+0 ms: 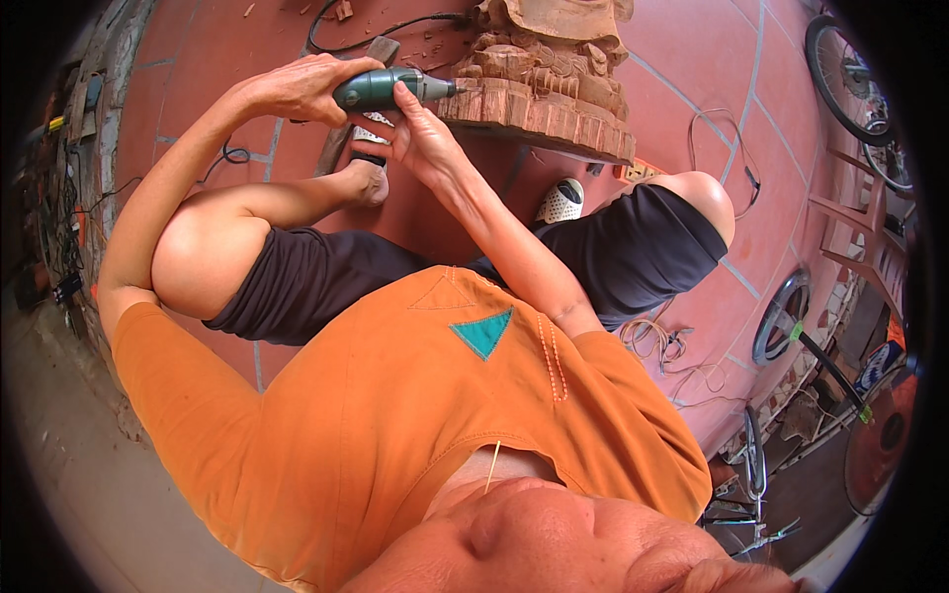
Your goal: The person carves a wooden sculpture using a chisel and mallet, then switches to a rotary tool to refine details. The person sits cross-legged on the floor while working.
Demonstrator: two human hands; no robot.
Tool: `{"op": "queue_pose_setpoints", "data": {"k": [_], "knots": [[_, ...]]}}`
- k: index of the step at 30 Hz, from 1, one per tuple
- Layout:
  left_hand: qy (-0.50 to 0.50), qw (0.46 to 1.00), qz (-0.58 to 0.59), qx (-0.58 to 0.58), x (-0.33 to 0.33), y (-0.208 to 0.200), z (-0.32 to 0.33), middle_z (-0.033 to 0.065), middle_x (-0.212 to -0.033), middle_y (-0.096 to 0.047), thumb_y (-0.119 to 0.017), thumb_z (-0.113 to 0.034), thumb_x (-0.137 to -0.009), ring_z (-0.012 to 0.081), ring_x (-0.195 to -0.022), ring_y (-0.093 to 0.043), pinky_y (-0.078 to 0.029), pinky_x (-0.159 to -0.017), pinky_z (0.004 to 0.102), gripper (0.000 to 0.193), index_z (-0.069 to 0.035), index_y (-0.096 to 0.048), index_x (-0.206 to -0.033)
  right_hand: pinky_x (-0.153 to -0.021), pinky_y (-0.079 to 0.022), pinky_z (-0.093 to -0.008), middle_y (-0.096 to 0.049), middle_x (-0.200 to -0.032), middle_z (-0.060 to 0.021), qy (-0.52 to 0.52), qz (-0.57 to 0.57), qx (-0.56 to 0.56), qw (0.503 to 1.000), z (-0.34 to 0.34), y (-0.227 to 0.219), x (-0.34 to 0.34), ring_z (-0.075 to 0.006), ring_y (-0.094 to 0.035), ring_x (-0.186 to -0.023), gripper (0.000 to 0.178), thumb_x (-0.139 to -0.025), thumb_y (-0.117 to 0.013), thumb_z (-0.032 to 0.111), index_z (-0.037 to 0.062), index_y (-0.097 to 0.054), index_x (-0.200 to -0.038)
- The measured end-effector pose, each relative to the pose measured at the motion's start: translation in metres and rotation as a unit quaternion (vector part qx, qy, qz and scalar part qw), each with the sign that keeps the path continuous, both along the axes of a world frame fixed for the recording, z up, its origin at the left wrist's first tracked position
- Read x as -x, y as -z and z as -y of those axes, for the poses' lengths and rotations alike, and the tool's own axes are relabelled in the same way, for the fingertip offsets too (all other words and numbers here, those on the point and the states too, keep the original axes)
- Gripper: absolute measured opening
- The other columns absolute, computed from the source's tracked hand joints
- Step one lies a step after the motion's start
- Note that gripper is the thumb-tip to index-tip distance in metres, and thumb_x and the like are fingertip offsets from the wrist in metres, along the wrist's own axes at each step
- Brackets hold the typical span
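A green die grinder (378,90) with a grey nose lies across both my hands. My left hand (311,87) is closed round its rear end. Farther forward, my right hand (423,138) has its thumb against the tool's body, with the other fingers below it, partly hidden. The thin bit points right and meets the left edge of a reddish-brown wood carving (539,109), or comes very close to it; I cannot tell which. Notched, upright segments run along the carving's base, and its top is cut off by the frame.
A wooden piece like a mallet (384,49) stands behind the grinder. A black cable (395,20) curves beyond it. Near my right knee lie a power strip (638,171) and a cord loop (727,114). Coiled wires (657,341), a bicycle wheel (840,79) and a chair (860,222) are at right.
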State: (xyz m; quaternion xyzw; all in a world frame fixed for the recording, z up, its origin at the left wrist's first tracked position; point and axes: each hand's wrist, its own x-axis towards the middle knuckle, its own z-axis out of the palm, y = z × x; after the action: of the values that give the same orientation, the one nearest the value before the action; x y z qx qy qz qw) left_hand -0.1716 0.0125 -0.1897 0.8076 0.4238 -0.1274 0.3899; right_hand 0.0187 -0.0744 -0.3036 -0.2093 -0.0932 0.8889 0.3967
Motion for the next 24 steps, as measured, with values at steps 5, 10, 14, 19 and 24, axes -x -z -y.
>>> {"op": "queue_pose_setpoints", "data": {"k": [5,10,14,19,24], "knots": [[0.005,1.0,-0.009,0.005,-0.002,-0.003,0.001,0.0162,-0.08,-0.069,-0.071,-0.014,-0.066,0.0327,-0.072,-0.07,-0.053,-0.064,0.0463,0.076,-0.014,-0.054,-0.14,-0.101,-0.055,-0.0595,-0.058,-0.143,-0.0105,-0.003,-0.002,0.002,1.0,0.005,0.0,0.0,-0.0368,-0.056,-0.134,0.062,-0.099,-0.065,0.051,0.0134,-0.048,-0.146],[0.008,0.999,-0.04,0.033,-0.01,-0.017,0.002,0.0168,-0.083,-0.07,-0.071,-0.013,-0.065,0.0337,-0.076,-0.071,-0.054,-0.066,0.0474,0.078,-0.014,-0.054,-0.141,-0.101,-0.055,-0.0595,-0.058,-0.143,-0.0109,-0.001,0.002,0.011,1.0,0.011,-0.006,0.0,-0.0366,-0.056,-0.134,0.062,-0.1,-0.065,0.05,0.0134,-0.048,-0.147],[0.006,0.998,-0.041,0.038,-0.013,-0.022,0.005,0.0184,-0.088,-0.071,-0.071,-0.013,-0.065,0.0354,-0.08,-0.071,-0.054,-0.069,0.0481,0.077,-0.013,-0.055,-0.14,-0.1,-0.056,-0.0592,-0.057,-0.144,-0.0115,-0.004,-0.004,-0.004,1.0,0.012,-0.004,-0.001,-0.0372,-0.056,-0.134,0.062,-0.1,-0.064,0.05,0.0136,-0.047,-0.147],[0.02,0.999,-0.023,0.037,-0.012,-0.023,0.007,0.0197,-0.093,-0.071,-0.071,-0.013,-0.064,0.0379,-0.089,-0.07,-0.053,-0.077,0.0495,0.077,-0.011,-0.056,-0.139,-0.099,-0.056,-0.0591,-0.057,-0.144,-0.0113,-0.003,0.003,0.001,1.0,0.017,-0.006,0.0,-0.0364,-0.056,-0.134,0.062,-0.1,-0.064,0.05,0.0142,-0.047,-0.148],[0.028,0.998,-0.024,0.049,-0.013,-0.024,0.009,0.0191,-0.092,-0.071,-0.071,-0.013,-0.063,0.0362,-0.087,-0.07,-0.053,-0.077,0.0494,0.077,-0.011,-0.056,-0.139,-0.099,-0.056,-0.0585,-0.057,-0.146,-0.01,-0.001,0.012,0.019,1.0,0.024,-0.015,0.0,-0.0354,-0.056,-0.135,0.062,-0.1,-0.064,0.05,0.0147,-0.047,-0.148]]}}
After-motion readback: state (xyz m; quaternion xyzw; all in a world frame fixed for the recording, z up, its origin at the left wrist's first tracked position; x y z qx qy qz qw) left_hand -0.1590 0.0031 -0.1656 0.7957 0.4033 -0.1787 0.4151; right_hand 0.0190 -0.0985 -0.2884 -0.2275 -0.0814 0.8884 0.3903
